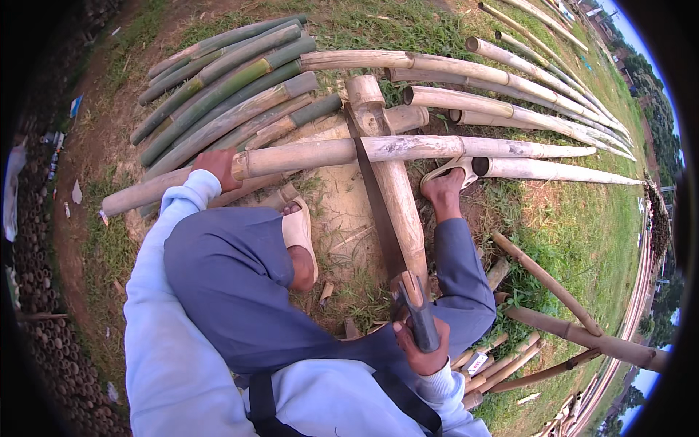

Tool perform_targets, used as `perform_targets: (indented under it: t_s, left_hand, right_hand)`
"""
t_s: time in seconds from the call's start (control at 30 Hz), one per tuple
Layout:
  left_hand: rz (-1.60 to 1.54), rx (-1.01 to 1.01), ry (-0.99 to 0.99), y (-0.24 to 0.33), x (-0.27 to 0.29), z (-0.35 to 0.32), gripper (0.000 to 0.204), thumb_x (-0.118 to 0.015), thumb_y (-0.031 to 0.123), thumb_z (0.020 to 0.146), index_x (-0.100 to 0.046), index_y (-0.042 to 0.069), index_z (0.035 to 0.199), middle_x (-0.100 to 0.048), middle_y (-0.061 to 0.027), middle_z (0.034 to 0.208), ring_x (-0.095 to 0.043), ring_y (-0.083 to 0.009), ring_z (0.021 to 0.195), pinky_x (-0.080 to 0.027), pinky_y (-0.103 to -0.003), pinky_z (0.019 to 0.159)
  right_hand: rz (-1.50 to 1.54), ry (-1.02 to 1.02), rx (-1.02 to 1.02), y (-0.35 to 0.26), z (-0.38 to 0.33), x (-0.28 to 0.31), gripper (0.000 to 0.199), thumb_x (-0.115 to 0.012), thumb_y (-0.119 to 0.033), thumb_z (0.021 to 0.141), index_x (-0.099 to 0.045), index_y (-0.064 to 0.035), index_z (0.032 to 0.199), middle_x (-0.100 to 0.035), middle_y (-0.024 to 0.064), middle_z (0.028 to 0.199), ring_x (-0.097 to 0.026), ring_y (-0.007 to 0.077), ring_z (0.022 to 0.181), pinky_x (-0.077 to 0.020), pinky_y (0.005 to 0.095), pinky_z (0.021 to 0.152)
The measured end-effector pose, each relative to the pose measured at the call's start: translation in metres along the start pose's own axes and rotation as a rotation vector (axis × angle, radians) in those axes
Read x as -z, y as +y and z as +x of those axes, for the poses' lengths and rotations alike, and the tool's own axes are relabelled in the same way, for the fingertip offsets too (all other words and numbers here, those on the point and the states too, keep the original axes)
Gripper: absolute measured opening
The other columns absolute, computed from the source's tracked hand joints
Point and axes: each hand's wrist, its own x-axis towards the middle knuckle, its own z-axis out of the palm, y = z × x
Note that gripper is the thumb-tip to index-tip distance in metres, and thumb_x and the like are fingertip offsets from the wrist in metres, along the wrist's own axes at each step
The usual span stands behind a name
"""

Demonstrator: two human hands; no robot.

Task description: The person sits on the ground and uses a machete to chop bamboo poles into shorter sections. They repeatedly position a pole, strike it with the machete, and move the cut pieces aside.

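A long pale bamboo pole lies crosswise in front of me, over an upright-leaning bamboo support. My left hand is wrapped over the pole left of the support and grips it. In my right hand, closed around the dark handle, is a hand saw. Its long dark blade points away from me and crosses the pole at the support. How deep the blade sits in the bamboo I cannot tell.
Cut green and tan bamboo lengths lie piled at the far left. Long bamboo poles stretch off to the right. My sandalled feet stand either side of the support. A bamboo frame is at right, and stacked bamboo lies at the left edge.
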Motion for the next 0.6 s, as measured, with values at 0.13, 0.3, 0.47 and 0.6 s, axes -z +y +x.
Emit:
perform_targets:
  t_s: [0.13,0.3,0.47,0.6]
  left_hand:
    - [-0.009,-0.022,-0.069,0.01,0.005,0.007,0.071,-0.081,0.042,0.066,-0.061,0.007,0.125,-0.073,-0.0216,0.11,-0.07,-0.0399,0.102,-0.055,-0.049,0.093]
    - [0.013,0.032,-0.031,0.0,-0.001,-0.008,0.068,-0.083,0.043,0.068,-0.063,0.005,0.122,-0.072,-0.0227,0.111,-0.069,-0.0405,0.104,-0.054,-0.05,0.093]
    - [-0.009,-0.004,-0.016,0.006,0.001,0.002,0.068,-0.084,0.044,0.067,-0.064,0.006,0.12,-0.073,-0.022,0.106,-0.069,-0.0409,0.102,-0.054,-0.05,0.091]
    - [0.001,0.028,-0.084,0.013,0.018,-0.006,0.069,-0.084,0.046,0.066,-0.064,0.006,0.119,-0.073,-0.0226,0.108,-0.069,-0.0401,0.104,-0.054,-0.05,0.092]
  right_hand:
    - [-0.058,0.071,0.22,0.012,0.056,-0.019,0.019,-0.076,-0.01,0.093,-0.061,-0.0008,0.086,-0.058,0.0011,0.065,-0.051,0.0094,0.058,-0.0419,0.0292,0.055]
    - [-0.013,-0.019,-0.039,0.003,-0.028,0.01,0.026,-0.076,-0.006,0.089,-0.069,0.003,0.113,-0.065,0.0037,0.078,-0.058,0.0089,0.072,-0.0494,0.0272,0.07]
    - [-0.016,-0.083,-0.029,0.006,0.027,0.008,0.019,-0.077,-0.008,0.09,-0.068,0.0026,0.103,-0.066,0.0059,0.077,-0.059,0.0104,0.071,-0.05,0.0287,0.069]
    - [-0.024,-0.01,0.039,0.002,0.038,-0.011,0.017,-0.077,-0.009,0.09,-0.066,0.0023,0.098,-0.065,0.0049,0.075,-0.058,0.0099,0.071,-0.0498,0.0288,0.067]
